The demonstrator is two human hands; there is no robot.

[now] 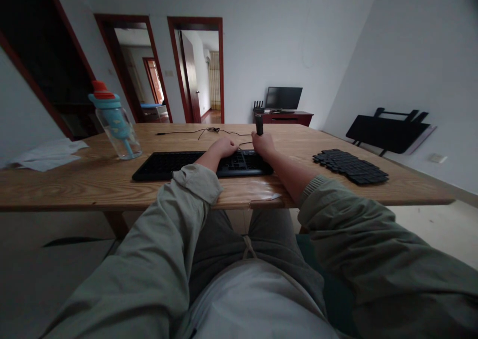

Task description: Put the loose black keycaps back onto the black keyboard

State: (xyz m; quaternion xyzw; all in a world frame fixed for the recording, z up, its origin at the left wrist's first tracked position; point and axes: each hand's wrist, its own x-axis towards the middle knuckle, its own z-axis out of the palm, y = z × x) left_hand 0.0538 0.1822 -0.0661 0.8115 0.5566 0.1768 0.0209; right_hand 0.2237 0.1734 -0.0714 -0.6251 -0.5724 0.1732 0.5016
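Observation:
A black keyboard (168,164) lies lengthwise on the wooden table in front of me, its right part showing bare key mounts. My left hand (224,147) rests over its far edge with the fingers curled in, their tips hidden behind the hand. My right hand (263,145) is wrapped round an upright black-handled tool (259,124) at the keyboard's right end. The tool's lower end is hidden by the hand, so its kind does not show. Off to the right, a flat patch of loose black keycaps (349,166) is laid out in rows.
A thin black cable (212,129) runs across the table behind the keyboard. A clear bottle (117,125) with a blue and orange lid stands at the left, beside white paper tissues (48,154). Torn clear film (267,197) lies at the table's near edge.

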